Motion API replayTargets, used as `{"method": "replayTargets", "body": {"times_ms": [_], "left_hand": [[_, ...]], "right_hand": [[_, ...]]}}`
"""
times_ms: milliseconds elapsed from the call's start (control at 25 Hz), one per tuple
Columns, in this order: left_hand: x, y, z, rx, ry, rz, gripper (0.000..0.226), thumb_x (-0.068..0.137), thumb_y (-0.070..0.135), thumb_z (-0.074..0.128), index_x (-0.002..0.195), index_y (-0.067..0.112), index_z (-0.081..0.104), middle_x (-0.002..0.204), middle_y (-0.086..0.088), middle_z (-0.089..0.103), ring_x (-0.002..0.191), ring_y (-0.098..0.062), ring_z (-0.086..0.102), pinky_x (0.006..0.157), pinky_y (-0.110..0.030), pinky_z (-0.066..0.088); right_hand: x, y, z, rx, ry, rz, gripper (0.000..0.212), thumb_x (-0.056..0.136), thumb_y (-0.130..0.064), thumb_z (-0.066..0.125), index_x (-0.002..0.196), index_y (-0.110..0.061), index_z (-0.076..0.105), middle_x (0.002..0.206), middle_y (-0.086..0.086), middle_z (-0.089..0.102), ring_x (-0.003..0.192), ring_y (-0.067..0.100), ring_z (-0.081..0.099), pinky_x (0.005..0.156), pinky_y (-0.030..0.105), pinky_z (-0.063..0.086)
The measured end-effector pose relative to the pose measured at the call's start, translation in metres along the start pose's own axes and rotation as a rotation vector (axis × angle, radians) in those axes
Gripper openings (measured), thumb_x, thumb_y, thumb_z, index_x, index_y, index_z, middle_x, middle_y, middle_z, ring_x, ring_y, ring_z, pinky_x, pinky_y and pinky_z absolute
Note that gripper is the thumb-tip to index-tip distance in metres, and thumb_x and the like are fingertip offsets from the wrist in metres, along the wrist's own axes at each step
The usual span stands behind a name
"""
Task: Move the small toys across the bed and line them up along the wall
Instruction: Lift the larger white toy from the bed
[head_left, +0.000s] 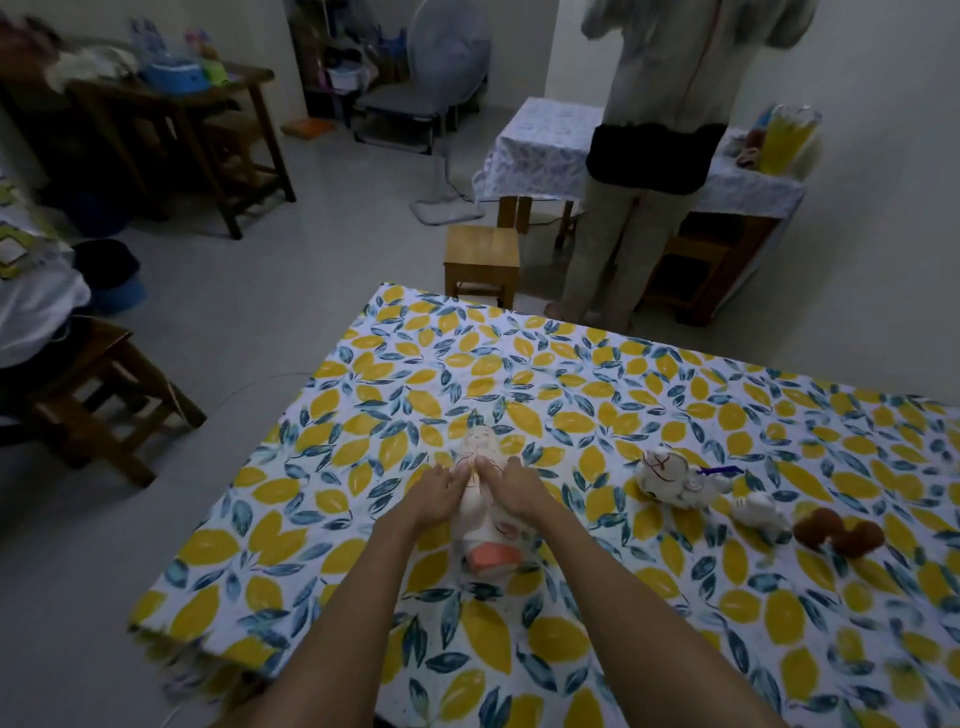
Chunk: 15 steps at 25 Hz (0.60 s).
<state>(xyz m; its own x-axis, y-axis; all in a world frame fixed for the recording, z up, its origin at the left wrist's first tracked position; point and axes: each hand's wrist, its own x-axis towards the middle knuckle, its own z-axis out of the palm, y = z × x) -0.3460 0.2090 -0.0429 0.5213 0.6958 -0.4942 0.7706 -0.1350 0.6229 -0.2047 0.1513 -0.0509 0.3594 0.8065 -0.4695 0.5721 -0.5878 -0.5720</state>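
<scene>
Hands meet on a pale doll-like figurine (480, 499) lying on a bed (597, 395) spread with a lemon-and-leaf sheet. The left hand (438, 493) presses against the toy's left flank and the right hand (514, 491) against its right, fingers curled around its middle, so both hands appear to be grasping it together rather than resting free. The figurine lies on its back with its long axis running straight away from the person: the head points toward the far edge of the bed, the orange-pink base (491, 557) toward the person's body, between the two forearms. Neither hand is clearly nearer; they sit level, one on each side. To the right, well apart from the grip, a white cat-like figurine (675, 480) lies tipped over, with a smaller white toy (761, 512) just beside it and a pair of reddish-brown round pieces (839, 535) beyond that. No wall bordering the bed shows in this view, so the line-up spot cannot be placed; the other toys trail off rightward, and the carry probably heads that way. Because the toy lies lengthwise between the hands, lifting it upright would likely mean tipping the head end up. Across the room a second person (654, 156) stands by a cloth-covered counter (540, 150).
</scene>
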Motion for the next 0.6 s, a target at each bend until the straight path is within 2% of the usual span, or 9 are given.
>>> {"method": "replayTargets", "body": {"times_ms": [40, 80, 120, 160, 240, 280, 400, 480, 600], "left_hand": [[0.002, 0.002, 0.000, -0.047, -0.018, 0.012, 0.106, 0.075, 0.087, 0.008, 0.148, 0.015, 0.036, 0.157, -0.017, 0.033, 0.144, -0.032, 0.033, 0.120, -0.045, 0.029], [0.002, 0.006, 0.000, -0.087, -0.035, 0.019, 0.095, 0.082, 0.080, 0.014, 0.151, 0.016, 0.029, 0.159, -0.013, 0.030, 0.146, -0.030, 0.031, 0.120, -0.044, 0.029], [-0.002, 0.015, -0.003, -0.150, -0.057, 0.029, 0.083, 0.090, 0.070, 0.023, 0.153, 0.017, 0.021, 0.161, -0.010, 0.025, 0.147, -0.029, 0.029, 0.119, -0.045, 0.032], [0.000, 0.023, -0.006, -0.242, -0.092, 0.040, 0.076, 0.094, 0.061, 0.031, 0.155, 0.018, 0.015, 0.161, -0.009, 0.025, 0.146, -0.029, 0.031, 0.114, -0.046, 0.038], [0.006, 0.044, -0.017, -0.427, -0.155, 0.099, 0.071, 0.096, 0.045, 0.048, 0.154, 0.023, 0.015, 0.155, -0.013, 0.036, 0.138, -0.032, 0.043, 0.093, -0.041, 0.054], [0.011, 0.056, -0.023, -0.475, -0.173, 0.132, 0.069, 0.095, 0.036, 0.055, 0.153, 0.023, 0.019, 0.150, -0.015, 0.043, 0.134, -0.032, 0.048, 0.089, -0.041, 0.056], [0.027, 0.093, -0.034, -0.438, -0.156, 0.236, 0.062, 0.089, 0.016, 0.067, 0.144, 0.013, 0.038, 0.143, -0.013, 0.050, 0.133, -0.032, 0.048, 0.105, -0.052, 0.048], [0.036, 0.109, -0.033, -0.417, -0.106, 0.268, 0.061, 0.086, 0.007, 0.070, 0.139, 0.010, 0.042, 0.140, -0.014, 0.052, 0.129, -0.032, 0.051, 0.105, -0.051, 0.048], [0.041, 0.118, -0.022, -0.368, -0.101, 0.309, 0.061, 0.083, -0.002, 0.070, 0.133, 0.013, 0.041, 0.132, -0.015, 0.055, 0.124, -0.033, 0.055, 0.101, -0.053, 0.051]], "right_hand": [[0.006, 0.004, 0.004, 0.068, 0.022, 0.030, 0.090, 0.075, -0.090, 0.025, 0.100, -0.009, 0.054, 0.074, 0.016, 0.054, 0.104, 0.039, 0.064, 0.075, 0.032, 0.043], [0.012, 0.014, 0.006, 0.117, 0.047, 0.037, 0.087, 0.069, -0.094, 0.026, 0.086, -0.013, 0.051, 0.061, 0.007, 0.043, 0.088, 0.036, 0.066, 0.069, 0.031, 0.045], [0.009, 0.016, 0.000, 0.198, 0.058, 0.048, 0.080, 0.072, -0.091, 0.034, 0.077, -0.012, 0.050, 0.057, 0.004, 0.040, 0.074, 0.031, 0.063, 0.065, 0.031, 0.047], [0.003, 0.016, -0.010, 0.274, 0.086, 0.053, 0.075, 0.076, -0.083, 0.046, 0.074, -0.008, 0.053, 0.061, 0.005, 0.049, 0.069, 0.026, 0.061, 0.063, 0.031, 0.048], [-0.013, 0.013, -0.039, 0.430, 0.177, 0.046, 0.072, 0.070, -0.076, 0.060, 0.101, -0.010, 0.063, 0.090, 0.006, 0.068, 0.085, 0.022, 0.067, 0.069, 0.033, 0.054], [-0.015, 0.014, -0.055, 0.488, 0.205, 0.027, 0.078, 0.065, -0.075, 0.065, 0.112, -0.013, 0.063, 0.102, 0.004, 0.071, 0.093, 0.022, 0.069, 0.077, 0.037, 0.058], [-0.017, 0.012, -0.103, 0.516, 0.231, -0.050, 0.070, 0.066, -0.057, 0.080, 0.118, -0.014, 0.062, 0.113, 0.004, 0.070, 0.100, 0.022, 0.069, 0.087, 0.045, 0.060], [-0.014, 0.014, -0.123, 0.497, 0.246, -0.040, 0.070, 0.067, -0.044, 0.085, 0.124, -0.015, 0.056, 0.119, 0.004, 0.066, 0.105, 0.023, 0.065, 0.089, 0.044, 0.058], [-0.016, 0.023, -0.132, 0.466, 0.261, -0.004, 0.079, 0.061, -0.036, 0.090, 0.127, -0.016, 0.049, 0.123, 0.003, 0.060, 0.110, 0.024, 0.060, 0.093, 0.046, 0.056]]}}
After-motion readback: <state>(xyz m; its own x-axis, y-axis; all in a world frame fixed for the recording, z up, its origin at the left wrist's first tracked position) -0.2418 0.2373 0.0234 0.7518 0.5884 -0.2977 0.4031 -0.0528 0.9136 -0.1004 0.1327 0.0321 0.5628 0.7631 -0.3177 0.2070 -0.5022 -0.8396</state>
